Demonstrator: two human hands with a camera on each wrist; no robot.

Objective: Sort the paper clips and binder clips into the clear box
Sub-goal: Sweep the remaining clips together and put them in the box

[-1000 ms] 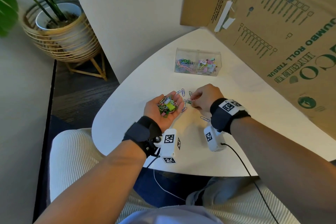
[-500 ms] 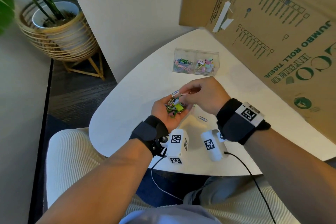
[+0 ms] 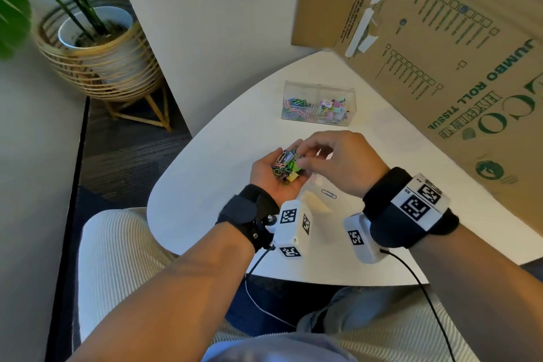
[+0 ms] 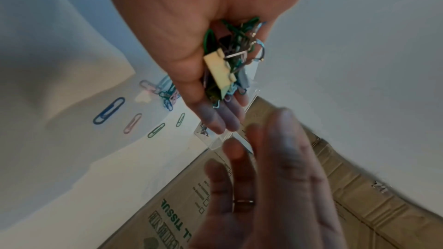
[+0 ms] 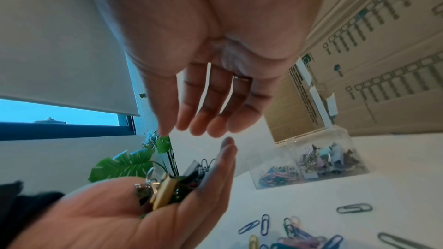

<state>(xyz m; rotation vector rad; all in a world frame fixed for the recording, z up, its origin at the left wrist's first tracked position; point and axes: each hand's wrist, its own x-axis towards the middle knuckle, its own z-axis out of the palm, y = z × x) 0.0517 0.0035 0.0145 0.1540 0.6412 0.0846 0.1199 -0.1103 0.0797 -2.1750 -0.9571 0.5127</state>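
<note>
My left hand [image 3: 271, 184] lies palm up over the white table [image 3: 211, 173], fingers nearly straight, carrying a pile of coloured paper clips and binder clips [image 3: 286, 166]. A yellow binder clip [image 4: 219, 69] lies on top of that pile. My right hand [image 3: 338, 161] hovers just above and right of it with relaxed, spread fingers [image 5: 215, 118] and nothing between them. The clear box [image 3: 320, 90] stands further back, paper clips in its left half and binder clips in its right half. Several loose paper clips [image 5: 299, 234] lie on the table under the hands, and a blue one [image 3: 329, 193] lies nearer.
A large cardboard box [image 3: 440, 53] leans over the table's right and back side, close behind the clear box. A potted plant in a wicker stand [image 3: 97, 47] is on the floor at the left. The table's rounded front edge [image 3: 205, 256] runs under my wrists.
My right hand left the table, where it pinched a clip, and came over the left palm. Its fingers have since spread, and it holds nothing now. The left hand rose slightly.
</note>
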